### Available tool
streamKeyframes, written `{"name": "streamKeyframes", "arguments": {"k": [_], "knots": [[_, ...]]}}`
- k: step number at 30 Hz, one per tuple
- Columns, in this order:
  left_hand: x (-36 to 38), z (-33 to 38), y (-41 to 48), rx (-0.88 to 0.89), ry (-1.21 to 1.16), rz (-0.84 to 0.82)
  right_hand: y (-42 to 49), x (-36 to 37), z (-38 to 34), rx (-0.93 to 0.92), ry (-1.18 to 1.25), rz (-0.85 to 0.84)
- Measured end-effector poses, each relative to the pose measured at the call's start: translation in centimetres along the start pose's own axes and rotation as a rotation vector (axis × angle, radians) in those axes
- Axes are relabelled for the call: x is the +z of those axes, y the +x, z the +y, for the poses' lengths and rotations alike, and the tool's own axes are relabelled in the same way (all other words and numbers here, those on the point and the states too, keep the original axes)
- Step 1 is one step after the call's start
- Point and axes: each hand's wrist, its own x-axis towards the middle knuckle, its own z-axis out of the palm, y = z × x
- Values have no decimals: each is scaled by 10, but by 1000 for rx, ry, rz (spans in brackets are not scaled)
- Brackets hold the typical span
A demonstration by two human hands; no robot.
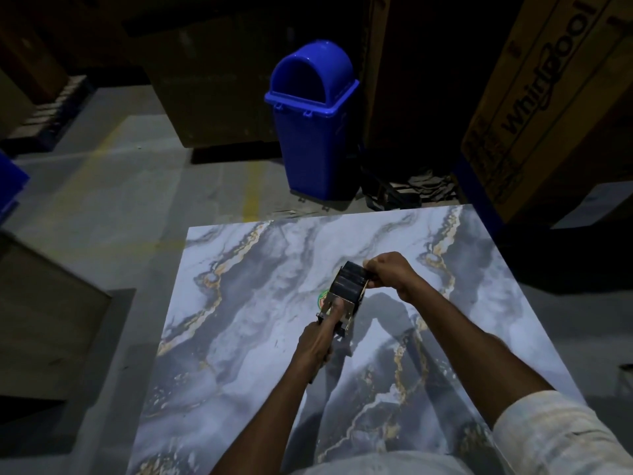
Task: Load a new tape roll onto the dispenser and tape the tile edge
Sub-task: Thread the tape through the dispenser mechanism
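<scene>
A large marble-patterned tile (260, 320) lies flat in front of me, grey-white with gold veins. Above its middle I hold a metal tape dispenser (337, 311). My left hand (317, 341) grips its handle from below, one finger stretched along the frame. A dark tape roll (351, 281) sits at the dispenser's far end. My right hand (390, 274) is closed on the roll's right side, fingertips pinched at its top edge. A small round green sticker (322, 299) shows on the tile just left of the dispenser.
A blue swing-lid bin (313, 132) stands on the concrete floor beyond the tile's far edge. A tall Whirlpool carton (548, 97) rises at the right. Brown cartons (44, 320) sit at the left, and a large dark box (222, 70) behind.
</scene>
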Motion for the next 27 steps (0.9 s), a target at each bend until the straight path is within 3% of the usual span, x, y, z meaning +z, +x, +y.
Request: {"name": "streamKeyframes", "arguments": {"k": [9, 22, 24, 27], "knots": [[-6, 1, -1, 10, -45, 0, 2, 2, 2, 23, 122, -5], [-15, -16, -12, 86, 77, -15, -15, 6, 6, 154, 351, 14], [-19, -19, -12, 73, 64, -45, -18, 4, 13, 155, 394, 71], [-23, -19, -11, 53, 20, -118, -36, 6, 33, 72, 279, 304]]}}
